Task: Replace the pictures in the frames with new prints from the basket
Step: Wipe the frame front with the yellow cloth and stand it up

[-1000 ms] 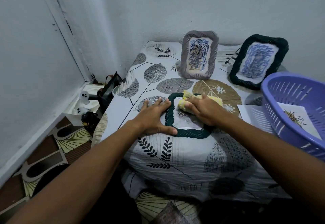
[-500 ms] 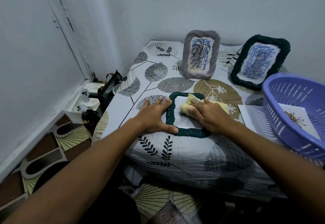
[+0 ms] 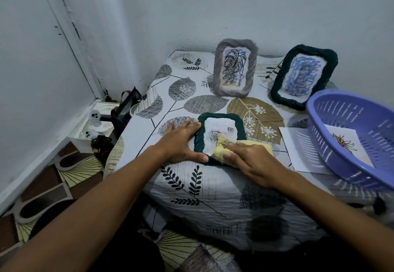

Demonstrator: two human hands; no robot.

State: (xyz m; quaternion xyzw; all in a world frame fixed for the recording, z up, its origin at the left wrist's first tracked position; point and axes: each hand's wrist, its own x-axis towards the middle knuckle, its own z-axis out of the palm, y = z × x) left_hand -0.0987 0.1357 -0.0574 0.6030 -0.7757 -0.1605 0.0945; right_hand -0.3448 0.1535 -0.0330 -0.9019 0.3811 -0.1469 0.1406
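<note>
A dark green woven frame [image 3: 220,118] lies flat on the leaf-patterned tablecloth, its glass showing a pale print with small spirals. My left hand [image 3: 181,141] lies flat against the frame's left edge, fingers spread, thumb at its near corner. My right hand [image 3: 253,160] presses a yellow cloth [image 3: 222,153] on the frame's near right corner. A grey frame [image 3: 234,68] and a second dark green frame [image 3: 303,77], each with a blue scribbled picture, stand upright at the back. The purple basket [image 3: 339,141] at the right holds a print [image 3: 346,143].
A white sheet [image 3: 298,150] lies on the table [image 3: 204,188] partly under the basket. Walls close in at the back and left. On the floor at the left stand a black bag [image 3: 125,109], a white box [image 3: 100,122] and small ghost figures.
My right hand has slid the yellow cloth from the far part of the frame's glass toward its near right corner. The left hand stays on the frame's left edge.
</note>
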